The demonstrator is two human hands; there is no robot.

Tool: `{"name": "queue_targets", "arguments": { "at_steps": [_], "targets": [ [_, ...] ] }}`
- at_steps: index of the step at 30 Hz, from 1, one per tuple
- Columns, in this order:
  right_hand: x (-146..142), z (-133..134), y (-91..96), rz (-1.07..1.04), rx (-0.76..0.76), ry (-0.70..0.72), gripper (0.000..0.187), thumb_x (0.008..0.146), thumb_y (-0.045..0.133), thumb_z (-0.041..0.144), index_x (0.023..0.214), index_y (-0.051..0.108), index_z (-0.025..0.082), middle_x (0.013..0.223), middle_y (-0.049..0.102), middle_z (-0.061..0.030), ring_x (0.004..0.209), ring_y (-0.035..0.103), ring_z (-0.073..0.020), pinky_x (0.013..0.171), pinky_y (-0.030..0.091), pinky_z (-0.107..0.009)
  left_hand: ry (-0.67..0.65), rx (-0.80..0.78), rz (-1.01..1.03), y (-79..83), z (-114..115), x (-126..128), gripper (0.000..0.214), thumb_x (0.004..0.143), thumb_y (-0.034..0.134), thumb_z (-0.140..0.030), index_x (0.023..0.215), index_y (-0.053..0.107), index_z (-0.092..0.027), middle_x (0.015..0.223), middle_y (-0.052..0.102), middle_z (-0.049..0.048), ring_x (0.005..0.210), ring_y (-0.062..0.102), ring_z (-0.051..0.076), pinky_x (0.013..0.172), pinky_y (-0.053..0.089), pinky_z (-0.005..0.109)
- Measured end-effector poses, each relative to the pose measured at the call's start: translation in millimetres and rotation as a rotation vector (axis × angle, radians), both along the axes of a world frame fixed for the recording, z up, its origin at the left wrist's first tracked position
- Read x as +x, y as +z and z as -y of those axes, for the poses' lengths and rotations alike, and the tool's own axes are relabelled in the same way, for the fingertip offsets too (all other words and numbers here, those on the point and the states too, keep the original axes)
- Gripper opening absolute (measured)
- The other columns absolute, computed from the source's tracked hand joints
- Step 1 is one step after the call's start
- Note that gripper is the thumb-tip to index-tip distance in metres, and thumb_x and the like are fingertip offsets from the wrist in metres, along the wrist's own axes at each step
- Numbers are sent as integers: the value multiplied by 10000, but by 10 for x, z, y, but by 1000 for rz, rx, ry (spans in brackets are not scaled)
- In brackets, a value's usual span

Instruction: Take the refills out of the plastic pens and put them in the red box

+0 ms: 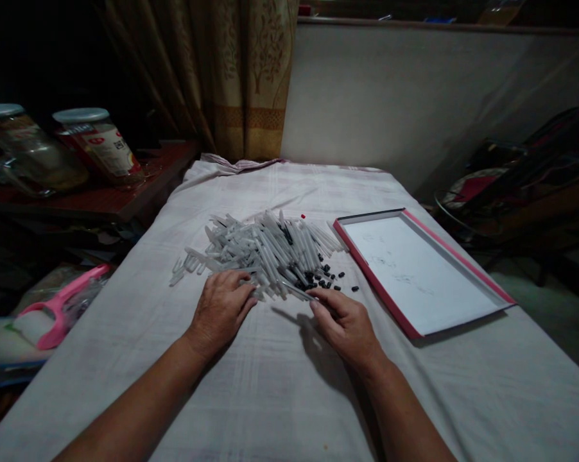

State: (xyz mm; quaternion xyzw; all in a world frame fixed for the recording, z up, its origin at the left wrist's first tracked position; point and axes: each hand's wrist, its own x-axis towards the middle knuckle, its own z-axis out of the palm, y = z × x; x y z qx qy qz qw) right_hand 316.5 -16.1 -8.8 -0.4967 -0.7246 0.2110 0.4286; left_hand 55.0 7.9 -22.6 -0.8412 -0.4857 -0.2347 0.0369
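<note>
Plastic pen parts [265, 247] lie heaped on white cloth [280, 398]; the right hand [342, 321] pinches a slim tube [299, 292], while the left hand [221, 305] curls at their near edge, its hold hard to tell.

You can read no words or numbers here. The label [112, 154] on the jar [81, 116] to your left bears blurred print, and marks [407, 280] inside the red-edged tray [450, 282] are too faint to decipher.

Jar label print [110, 154] illegibly small
</note>
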Motion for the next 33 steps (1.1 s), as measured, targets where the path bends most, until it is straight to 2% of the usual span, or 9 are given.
{"name": "queue_targets", "arguments": {
  "at_steps": [3,6,10,12,18,26,28,33],
  "targets": [
    [-27,10,9,-55,-18,30,161,876,622,249,917,774,211,825,786,-67,737,738,-199,685,572,-290,-8,15,58,1,63,7,118,923,607,-275,976,684,-204,1122,702,117,1085,616,298,939,472,481],
    [-29,24,47,-104,-49,86,160,868,632,236,884,786,199,761,771,-62,681,720,-184,638,554,-272,-56,3,217,13,151,-26,127,962,557,-285,1029,630,-205,1109,711,91,1055,640,250,927,491,423],
    [-42,51,102,-142,-123,171,182,869,629,254,843,795,184,712,757,-60,645,705,-173,599,537,-252,-59,-139,417,31,261,-68,146,973,544,-312,1063,608,-217,936,714,31,824,670,169,762,536,298],
    [-54,59,102,-141,-143,189,184,868,631,254,838,797,181,712,760,-63,640,704,-171,596,535,-249,-58,-195,462,38,290,-72,150,970,543,-311,1058,624,-220,911,709,24,802,669,158,735,536,273],
    [-71,54,42,-108,-161,196,179,873,625,240,836,792,188,730,768,-60,655,710,-169,618,537,-248,-111,-258,478,57,291,-64,151,965,541,-292,1035,650,-214,897,704,32,812,661,154,751,529,263],
    [-83,60,44,-20,-202,260,187,884,617,229,884,793,165,747,772,-60,651,708,-153,639,525,-230,-201,-234,456,77,317,-19,153,954,575,-264,1062,676,-223,901,728,33,844,675,159,782,525,269],
    [-88,64,29,-13,-235,276,186,884,629,244,899,795,163,756,776,-60,654,711,-153,639,522,-229,-201,-298,498,83,323,0,168,945,590,-269,1062,701,-222,893,743,33,820,687,155,767,530,263],
    [-100,61,-13,-2,-294,357,224,915,597,263,905,799,168,757,783,-64,655,719,-154,629,510,-221,-150,-630,684,94,323,26,185,897,637,-300,982,768,-199,796,755,30,689,690,149,649,535,238]
  ]
}}
